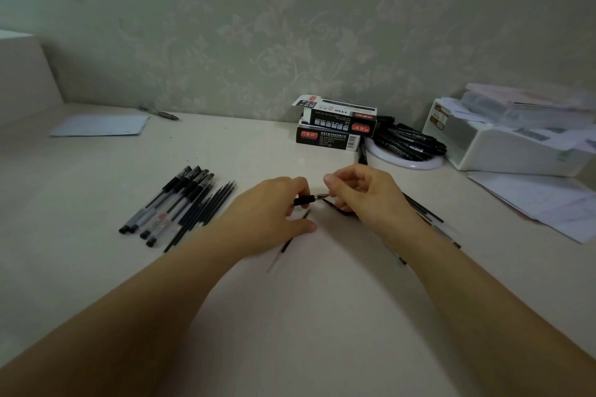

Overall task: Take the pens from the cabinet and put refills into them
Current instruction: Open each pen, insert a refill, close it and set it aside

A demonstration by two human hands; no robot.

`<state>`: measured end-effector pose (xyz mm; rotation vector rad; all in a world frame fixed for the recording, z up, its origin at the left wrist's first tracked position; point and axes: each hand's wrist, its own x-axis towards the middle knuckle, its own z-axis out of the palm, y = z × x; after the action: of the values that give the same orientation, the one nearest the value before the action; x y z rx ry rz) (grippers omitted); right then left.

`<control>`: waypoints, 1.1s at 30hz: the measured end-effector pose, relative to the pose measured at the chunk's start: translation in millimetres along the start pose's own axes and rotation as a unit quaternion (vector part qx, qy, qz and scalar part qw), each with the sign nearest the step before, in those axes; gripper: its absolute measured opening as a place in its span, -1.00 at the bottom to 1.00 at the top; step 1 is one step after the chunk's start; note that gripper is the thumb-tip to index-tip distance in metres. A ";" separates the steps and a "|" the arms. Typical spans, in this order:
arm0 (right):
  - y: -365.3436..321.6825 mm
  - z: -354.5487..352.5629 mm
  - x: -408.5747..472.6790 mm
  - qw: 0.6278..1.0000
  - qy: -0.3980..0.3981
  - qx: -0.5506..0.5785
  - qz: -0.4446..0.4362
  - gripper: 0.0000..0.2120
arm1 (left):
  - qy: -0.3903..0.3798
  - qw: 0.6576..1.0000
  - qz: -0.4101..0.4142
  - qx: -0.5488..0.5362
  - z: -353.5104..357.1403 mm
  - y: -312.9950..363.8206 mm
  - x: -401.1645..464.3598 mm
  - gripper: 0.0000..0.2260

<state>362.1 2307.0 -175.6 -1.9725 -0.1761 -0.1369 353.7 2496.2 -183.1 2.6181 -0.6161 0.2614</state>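
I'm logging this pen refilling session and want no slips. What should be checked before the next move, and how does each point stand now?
1. Left hand grips the black pen section: ok.
2. Right hand pinches the small metal tip piece at that section's end: ok.
3. Tip seated straight: cannot tell, too small and blurred.
4. Loose dark slim refills lie within reach left of the hands: ok.
5. Row of capped black-grip pens lies apart from the hands: ok.
6. Refill already inside the held section: cannot tell.

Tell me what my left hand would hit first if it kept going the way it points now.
Probably the right hand: the left hand points at it, holding a pen part between them. Depth is unclear.
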 end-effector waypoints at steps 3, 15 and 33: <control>0.9 -1.4 0.5 1.000 0.016 0.010 -0.001 -0.84 | 0.000 1.000 -0.005 0.022 -10.5 -7.6 1.1 -0.73; -5.8 2.5 -4.7 0.999 -0.041 0.019 -0.009 -0.86 | 0.076 0.997 0.015 -0.024 -8.3 4.4 0.8 -0.85; -6.2 -1.7 -3.9 0.994 -0.064 0.088 -0.016 -0.94 | 0.071 0.996 -0.005 -0.053 1.2 3.9 3.8 -0.79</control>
<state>357.1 2307.6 -170.0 -1.8031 -0.2933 -0.0148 355.4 2491.1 -181.6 2.4752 -0.5534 0.3960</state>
